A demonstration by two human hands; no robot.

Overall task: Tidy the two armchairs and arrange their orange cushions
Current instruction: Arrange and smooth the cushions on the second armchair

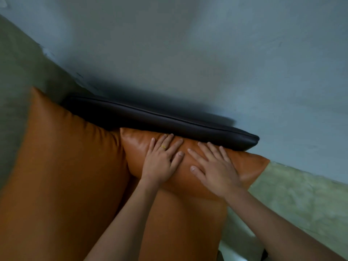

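Head view, the only one there is: both hands are flat on the smaller orange leather cushion [135,147], which is propped against the dark, piped top edge of the armchair back [169,119]. The left hand [162,161] sits palm down near the cushion's middle. Its fingers are straight and a little fanned out, gripping nothing, just pressing on the leather, and there's a gold ring [163,147] on one finger. The right hand [216,170] is just beside it, thumbs nearly meeting, same deal: fingers straight and spread, flat on the surface, holding nothing. The cushion's right corner pokes out past the chair back toward a greenish surface [301,194]. A bigger orange cushion [66,166] stands to the left, touching the small one, its top corner rising above the chair back. More orange leather runs under the forearms toward the camera, and I can't tell if that's a separate cushion. There's a blue-grey wall [207,53] behind it all. The picture's a bit blurry.
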